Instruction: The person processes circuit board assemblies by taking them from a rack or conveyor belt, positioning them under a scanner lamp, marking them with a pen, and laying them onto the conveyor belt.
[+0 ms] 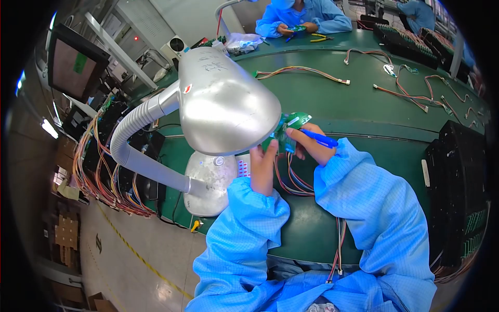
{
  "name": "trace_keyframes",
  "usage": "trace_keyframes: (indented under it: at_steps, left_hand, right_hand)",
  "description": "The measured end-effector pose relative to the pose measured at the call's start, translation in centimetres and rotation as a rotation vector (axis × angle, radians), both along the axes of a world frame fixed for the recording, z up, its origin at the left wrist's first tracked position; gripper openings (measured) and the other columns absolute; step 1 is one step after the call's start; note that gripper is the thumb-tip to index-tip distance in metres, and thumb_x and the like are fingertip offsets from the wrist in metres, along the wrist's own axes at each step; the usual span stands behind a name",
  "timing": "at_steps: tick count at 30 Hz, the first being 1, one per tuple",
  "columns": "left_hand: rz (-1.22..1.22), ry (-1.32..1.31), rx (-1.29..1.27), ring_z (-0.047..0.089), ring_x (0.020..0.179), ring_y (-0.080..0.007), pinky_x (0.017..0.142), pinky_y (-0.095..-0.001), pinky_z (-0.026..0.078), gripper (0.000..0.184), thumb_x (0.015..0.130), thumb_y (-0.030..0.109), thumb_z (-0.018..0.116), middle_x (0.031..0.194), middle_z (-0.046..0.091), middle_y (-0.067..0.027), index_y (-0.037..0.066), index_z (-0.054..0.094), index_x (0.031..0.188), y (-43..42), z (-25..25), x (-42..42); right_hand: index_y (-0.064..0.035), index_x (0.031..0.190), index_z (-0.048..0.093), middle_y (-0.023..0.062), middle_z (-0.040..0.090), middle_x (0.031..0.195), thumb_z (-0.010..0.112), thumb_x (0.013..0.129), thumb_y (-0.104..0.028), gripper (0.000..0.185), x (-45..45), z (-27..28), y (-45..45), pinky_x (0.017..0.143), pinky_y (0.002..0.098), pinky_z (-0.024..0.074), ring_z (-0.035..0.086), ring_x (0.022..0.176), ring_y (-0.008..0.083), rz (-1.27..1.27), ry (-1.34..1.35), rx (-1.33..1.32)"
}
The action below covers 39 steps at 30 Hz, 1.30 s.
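Observation:
Both hands are raised at the right edge of a silver lamp head [228, 104]. My left hand [263, 165] has its fingers closed on the lower left edge of a green circuit board [298, 120]; the lamp hides part of the board. My right hand [313, 144] is closed around a blue pen-like tool [319, 138] and is against the board's right side. What its other fingers touch is hard to make out. Coloured wires [291, 179] hang below the board and run down over the green table towards my lap.
The lamp's base [208, 182] and bent neck [125, 140] stand left. Wire bundles [96, 171] hang beyond them. A black rack [457, 187] is at right. Loose cables [306, 70] lie on the green table [312, 99]. Opposite sits a co-worker [304, 18] holding a board.

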<state>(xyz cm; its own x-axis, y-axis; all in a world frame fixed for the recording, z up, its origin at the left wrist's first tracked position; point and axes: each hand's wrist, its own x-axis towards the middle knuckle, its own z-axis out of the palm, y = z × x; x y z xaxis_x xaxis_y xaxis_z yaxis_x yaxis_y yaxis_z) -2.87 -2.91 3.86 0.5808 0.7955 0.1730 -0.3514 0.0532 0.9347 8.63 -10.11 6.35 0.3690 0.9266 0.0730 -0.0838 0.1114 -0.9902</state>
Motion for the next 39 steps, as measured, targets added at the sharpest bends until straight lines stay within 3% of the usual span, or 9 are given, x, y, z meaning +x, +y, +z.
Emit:
trace_keyframes:
  at_steps: [3,4,7,8,13,29,31,34,39]
  left_hand:
    - [0.032,-0.037,-0.204,0.052,0.072,-0.0142,0.056,-0.0250,0.043,0.026,0.081,0.017,0.046,0.090,0.049,-0.0053,0.008,0.036,0.103,0.3,1.2,-1.2]
    - [0.001,-0.029,-0.256,0.051,0.063,-0.0125,0.046,-0.0210,0.040,0.022,0.080,0.017,0.046,0.084,0.050,-0.0043,0.011,0.038,0.101,0.6,1.3,-1.9]
    - [-0.122,-0.027,-0.352,0.047,0.053,-0.0098,0.037,-0.0173,0.031,0.023,0.080,0.016,0.047,0.077,0.049,-0.0032,0.011,0.038,0.100,1.3,1.0,-3.5]
    - [-0.136,-0.009,-0.374,0.040,0.045,-0.0070,0.033,-0.0155,0.024,0.023,0.079,0.015,0.047,0.073,0.048,-0.0032,0.010,0.038,0.100,1.1,1.5,-3.7]
    - [-0.257,0.083,-0.412,0.035,0.037,-0.0062,0.032,-0.0165,0.022,0.034,0.077,0.010,0.047,0.067,0.047,-0.0071,0.008,0.034,0.108,1.7,0.9,-5.2]
    - [-0.224,0.136,-0.419,0.032,0.037,-0.0058,0.033,-0.0157,0.021,0.041,0.075,0.010,0.049,0.066,0.046,-0.0057,0.010,0.028,0.110,1.4,0.3,-4.8]
    - [-0.192,0.107,-0.426,0.031,0.037,-0.0054,0.033,-0.0161,0.021,0.041,0.075,0.011,0.049,0.065,0.045,-0.0050,0.010,0.026,0.109,1.6,-0.1,-4.1]
    - [-0.118,0.123,-0.328,0.027,0.037,-0.0033,0.033,-0.0158,0.020,0.029,0.077,0.013,0.047,0.064,0.043,-0.0027,0.011,0.034,0.104,1.5,0.8,-2.1]
    - [-0.081,0.057,-0.252,0.027,0.036,-0.0026,0.032,-0.0151,0.019,0.025,0.077,0.015,0.048,0.064,0.042,-0.0017,0.009,0.036,0.098,4.4,-0.8,2.4]
  right_hand:
    - [-0.0011,0.077,0.049,0.0055,0.050,0.057,0.051,0.075,-0.027,0.026,1.2,-1.3,0.9,0.038,0.0210,0.0351,0.044,0.041,0.0096,-0.134,0.017,-0.039]
    - [-0.0017,0.074,0.049,0.0056,0.049,0.055,0.052,0.074,-0.027,0.025,1.4,-1.5,1.5,0.037,0.0209,0.0337,0.043,0.040,0.0094,-0.168,0.020,-0.051]
    - [-0.0016,0.072,0.049,0.0054,0.048,0.052,0.050,0.074,-0.025,0.023,3.1,-4.1,3.7,0.036,0.0207,0.0318,0.043,0.039,0.0092,-0.192,-0.102,-0.035]
    - [-0.0020,0.069,0.048,0.0050,0.047,0.050,0.048,0.075,-0.024,0.023,3.4,-4.4,4.4,0.034,0.0210,0.0298,0.042,0.037,0.0092,-0.191,-0.168,-0.078]
    - [-0.0025,0.069,0.049,0.0037,0.047,0.050,0.045,0.077,-0.023,0.022,3.1,-4.3,8.1,0.031,0.0213,0.0281,0.039,0.033,0.0081,-0.151,-0.013,-0.086]
    - [-0.0057,0.070,0.049,0.0016,0.046,0.050,0.045,0.078,-0.030,0.026,2.9,-5.1,7.0,0.033,0.0221,0.0272,0.038,0.035,0.0075,-0.092,-0.143,-0.096]
    - [-0.0042,0.070,0.049,0.0024,0.047,0.050,0.046,0.077,-0.026,0.023,3.2,-5.1,6.1,0.032,0.0214,0.0278,0.039,0.034,0.0073,-0.138,-0.155,-0.094]
    - [-0.0034,0.070,0.050,0.0031,0.047,0.050,0.048,0.076,-0.023,0.020,4.3,-5.4,4.3,0.032,0.0204,0.0284,0.039,0.034,0.0071,-0.174,-0.126,-0.053]
    - [-0.0031,0.075,0.049,0.0044,0.047,0.053,0.050,0.074,-0.022,0.019,4.8,-4.7,0.3,0.033,0.0216,0.0272,0.037,0.035,0.0085,-0.283,0.040,0.034]
